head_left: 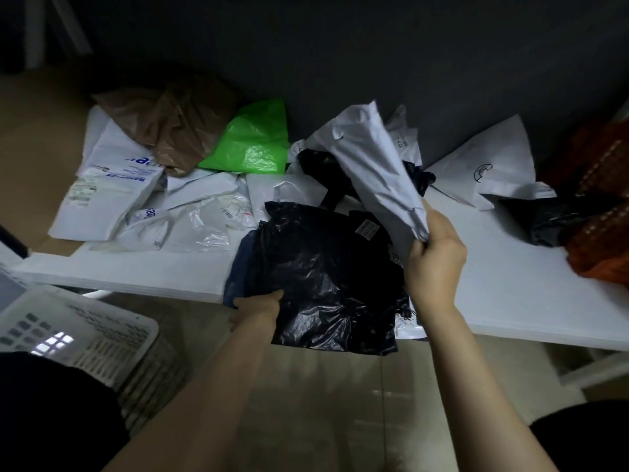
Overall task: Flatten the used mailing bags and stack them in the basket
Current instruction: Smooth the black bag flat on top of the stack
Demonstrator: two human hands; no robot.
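Note:
A stack of flattened bags topped by a black mailing bag (326,274) lies over the front edge of the white table (517,284). My left hand (255,308) grips that stack at its lower left corner, thumb on top. My right hand (432,264) is closed on the lower end of a crumpled white mailing bag (374,165), which it holds raised above the table. The white slotted basket (102,335) stands on the floor at the lower left, beside my left arm.
Several loose bags lie across the table: white printed ones (112,189), a brown one (170,131), a green one (255,141), a white one with a logo (486,165) and a dark one (551,223). An orange-brown woven thing (599,212) sits at the right edge. A dark wall rises behind.

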